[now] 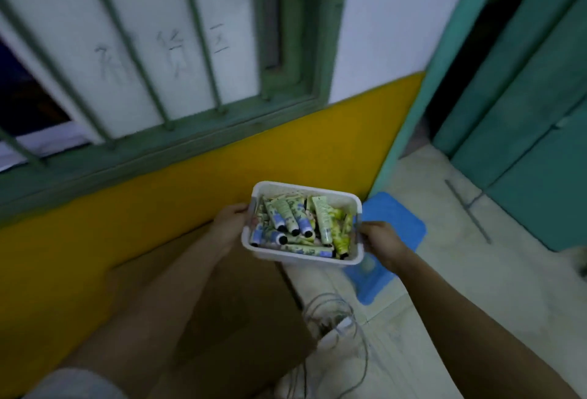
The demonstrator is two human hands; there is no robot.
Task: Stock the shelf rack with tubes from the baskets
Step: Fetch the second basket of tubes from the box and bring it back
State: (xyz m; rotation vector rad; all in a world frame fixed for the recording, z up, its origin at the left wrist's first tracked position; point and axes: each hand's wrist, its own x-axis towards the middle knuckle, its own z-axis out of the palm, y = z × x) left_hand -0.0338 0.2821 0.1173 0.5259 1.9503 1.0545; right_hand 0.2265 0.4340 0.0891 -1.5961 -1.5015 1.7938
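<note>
Item: white basket [254, 247] of tubes [287, 219], heaped loose, carried level above box [222, 303] and floor, left hand [229, 221] and right hand [379, 241] gripping opposite short rims, probably to keep it balanced; no rack in view

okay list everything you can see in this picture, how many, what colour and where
basket: one, white, held up at centre
tubes: a pile, too jumbled to count, pale green and blue with black caps, in the basket
cardboard box: one, brown, on the floor below the basket
blue stool: one, on the floor behind the basket
cables: a tangle, grey, on the floor
window bars: several, green, upper left
left hand: holds the basket's left rim
right hand: holds its right rim
</note>
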